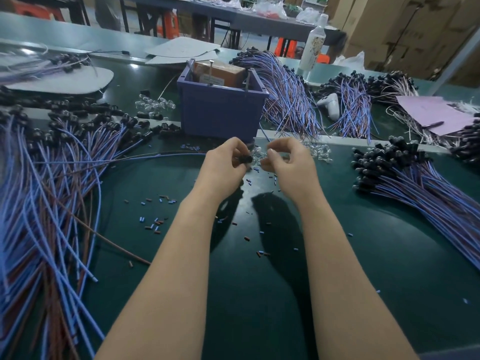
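The small black plastic socket point(245, 159), fitted to a thin blue-and-brown wire pair point(155, 155), is held just above the dark green table mat point(259, 294), between both hands. It is light and rigid, but the leads are limp, so grip the socket body. The left hand point(224, 162) pinches it there. The right hand point(285, 163) curls narrowly beside the loose clear plastic caps point(320, 152); whether it holds one cannot be determined.
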A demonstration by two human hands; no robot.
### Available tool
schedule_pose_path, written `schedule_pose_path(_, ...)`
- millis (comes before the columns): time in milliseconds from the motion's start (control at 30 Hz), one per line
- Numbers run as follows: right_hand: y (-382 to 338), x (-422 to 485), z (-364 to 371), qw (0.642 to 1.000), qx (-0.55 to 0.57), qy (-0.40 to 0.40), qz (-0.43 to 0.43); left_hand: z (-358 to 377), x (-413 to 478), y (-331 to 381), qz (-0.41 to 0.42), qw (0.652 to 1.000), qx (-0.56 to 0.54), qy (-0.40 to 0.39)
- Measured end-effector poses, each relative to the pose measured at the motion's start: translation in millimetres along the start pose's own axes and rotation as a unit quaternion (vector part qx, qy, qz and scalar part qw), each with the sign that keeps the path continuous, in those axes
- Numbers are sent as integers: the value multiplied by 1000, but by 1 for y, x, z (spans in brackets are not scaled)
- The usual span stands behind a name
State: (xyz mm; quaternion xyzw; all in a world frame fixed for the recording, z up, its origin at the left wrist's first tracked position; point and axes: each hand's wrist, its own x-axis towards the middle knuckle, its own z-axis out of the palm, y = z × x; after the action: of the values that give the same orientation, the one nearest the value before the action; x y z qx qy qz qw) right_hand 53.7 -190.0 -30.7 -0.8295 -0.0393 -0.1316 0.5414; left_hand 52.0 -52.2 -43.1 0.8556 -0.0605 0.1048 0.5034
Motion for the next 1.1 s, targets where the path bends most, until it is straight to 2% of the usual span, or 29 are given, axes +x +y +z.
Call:
schedule_pose_path(100,-2,-3,4,997,55,-45,10,1,-1,-3,3,1000,-27,11)
schedule_pose_path(300,-2,-3,2,999,39,-22,-15,3,-1,-5,5,999,-44,20)
schedule_pose_path(600,-4,-5,1,991,-79,2,-106,2,0,-2,20,1000,-18,-4)
schedule_pose_path(833,-4,-4,-6,989,-108,-19,-103,-1,-1,2,64,996,52,-32)
schedule_pose_path(1100,3,-1,-8,991,-103,-45,-70,1,-2,-2,22,989,145,-22)
